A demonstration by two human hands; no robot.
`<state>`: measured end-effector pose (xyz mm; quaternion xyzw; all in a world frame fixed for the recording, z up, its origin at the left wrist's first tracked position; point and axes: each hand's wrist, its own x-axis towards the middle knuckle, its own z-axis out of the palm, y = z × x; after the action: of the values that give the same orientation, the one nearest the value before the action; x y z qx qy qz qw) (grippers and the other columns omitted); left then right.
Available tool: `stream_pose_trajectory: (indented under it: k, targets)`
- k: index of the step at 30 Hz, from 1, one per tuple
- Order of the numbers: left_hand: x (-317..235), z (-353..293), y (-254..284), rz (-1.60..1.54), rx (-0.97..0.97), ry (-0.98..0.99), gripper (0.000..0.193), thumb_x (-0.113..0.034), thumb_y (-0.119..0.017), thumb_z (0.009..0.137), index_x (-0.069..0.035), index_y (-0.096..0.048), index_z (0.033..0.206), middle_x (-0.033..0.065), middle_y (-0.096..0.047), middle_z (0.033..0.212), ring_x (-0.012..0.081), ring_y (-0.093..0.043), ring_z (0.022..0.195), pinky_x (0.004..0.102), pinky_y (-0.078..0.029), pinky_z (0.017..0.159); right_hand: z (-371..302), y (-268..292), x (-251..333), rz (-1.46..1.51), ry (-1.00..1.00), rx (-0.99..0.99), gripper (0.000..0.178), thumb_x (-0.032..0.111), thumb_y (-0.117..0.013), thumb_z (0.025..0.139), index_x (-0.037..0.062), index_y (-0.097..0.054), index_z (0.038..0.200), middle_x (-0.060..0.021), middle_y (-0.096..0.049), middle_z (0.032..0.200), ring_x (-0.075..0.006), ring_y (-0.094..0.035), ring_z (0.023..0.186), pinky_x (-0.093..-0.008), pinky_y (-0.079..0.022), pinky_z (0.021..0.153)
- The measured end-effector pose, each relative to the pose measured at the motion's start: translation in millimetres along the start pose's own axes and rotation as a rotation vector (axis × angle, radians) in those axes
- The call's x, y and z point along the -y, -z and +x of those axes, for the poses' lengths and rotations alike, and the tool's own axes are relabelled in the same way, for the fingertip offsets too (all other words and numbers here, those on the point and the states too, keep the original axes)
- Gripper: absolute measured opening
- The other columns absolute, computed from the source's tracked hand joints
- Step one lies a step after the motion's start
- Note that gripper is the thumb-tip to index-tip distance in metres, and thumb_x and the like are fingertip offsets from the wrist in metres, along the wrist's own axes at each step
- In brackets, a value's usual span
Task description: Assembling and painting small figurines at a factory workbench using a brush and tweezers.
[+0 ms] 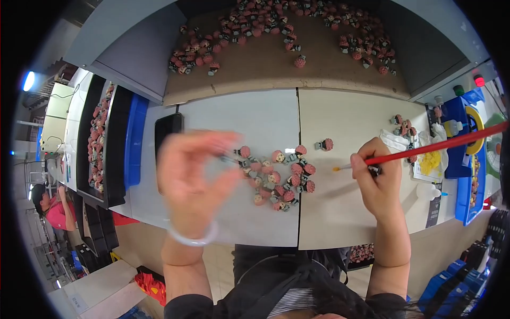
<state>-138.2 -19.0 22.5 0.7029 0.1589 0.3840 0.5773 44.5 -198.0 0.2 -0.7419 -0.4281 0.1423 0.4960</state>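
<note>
My left hand (194, 175) is smeared by motion over the left side of the pile. Its thumb and fingers look apart, with tabletop showing between them. Right at its fingertips lies a small figurine with a pink head (244, 151). The loose pile of pink-headed figurines (273, 177) with dark and grey bodies spreads across the table's middle. My right hand (378, 178) grips a long red paintbrush (435, 146), its fine yellowish tip pointing left toward the pile. A small dark thing (375, 170) shows against those fingers, too hidden to name. One figurine (324, 144) lies apart, between pile and brush.
Many more figurines (255, 24) fill a brown shelf at the back. A dark phone (169, 141) lies at left, near a black tray (114, 165). On the right are a yellow-stained palette (429, 162), a white bottle (426, 191) and a blue bin (458, 154).
</note>
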Motion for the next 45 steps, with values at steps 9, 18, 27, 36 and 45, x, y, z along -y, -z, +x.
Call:
stream_pose_trajectory:
  k: [9,18,27,36,45]
  targets:
    - [-59.4,21.5,170.0,1.431,-0.503,-0.053,0.036,-0.010,-0.059,0.080,0.001,-0.051,0.114,0.0119,-0.057,0.109,0.0194,-0.053,0.101,0.0305,-0.037,0.091,3.8,10.8,11.6,0.018,-0.141,-0.090,0.013,0.005,-0.057,0.077,0.0014,-0.046,0.070,-0.0059,-0.044,0.048,-0.0137,-0.040,0.040,-0.0243,-0.031,0.042]
    - [24.5,35.3,-38.9,0.777,0.515,-0.283,0.022,-0.001,-0.057,0.067,-0.005,-0.061,0.088,0.0100,-0.058,0.084,0.0287,-0.057,0.080,0.0360,-0.045,0.072,8.5,11.9,1.8,-0.017,-0.123,-0.100,0.013,0.005,-0.054,0.079,0.0010,-0.045,0.070,-0.0010,-0.039,0.048,-0.0068,-0.033,0.046,-0.0231,-0.026,0.044]
    - [36.7,41.3,-89.1,0.474,0.803,0.067,0.016,0.003,-0.059,0.072,-0.001,-0.058,0.088,0.0094,-0.053,0.086,0.0202,-0.059,0.079,0.0296,-0.049,0.067,9.9,9.3,-2.4,-0.010,-0.119,-0.125,0.013,0.005,-0.056,0.077,0.0003,-0.046,0.070,-0.0058,-0.041,0.048,-0.0119,-0.035,0.044,-0.0258,-0.029,0.044]
    - [11.6,-18.6,-42.9,-0.167,0.539,0.464,0.041,0.013,-0.058,0.072,0.001,-0.051,0.110,0.0117,-0.054,0.110,0.0161,-0.058,0.094,0.0267,-0.049,0.078,5.3,1.8,3.7,0.004,-0.139,-0.052,0.014,0.003,-0.055,0.078,0.0008,-0.045,0.068,-0.0011,-0.037,0.050,-0.0072,-0.031,0.046,-0.0244,-0.025,0.044]
    - [21.7,-27.6,-32.4,-0.096,0.500,0.299,0.040,0.003,-0.070,0.067,0.000,-0.056,0.104,0.0099,-0.059,0.098,0.0154,-0.061,0.084,0.0265,-0.052,0.071,1.7,-3.6,6.5,-0.079,-0.159,0.010,0.011,0.001,-0.054,0.078,0.0012,-0.046,0.070,0.0002,-0.042,0.055,-0.0058,-0.036,0.050,-0.0216,-0.027,0.046]
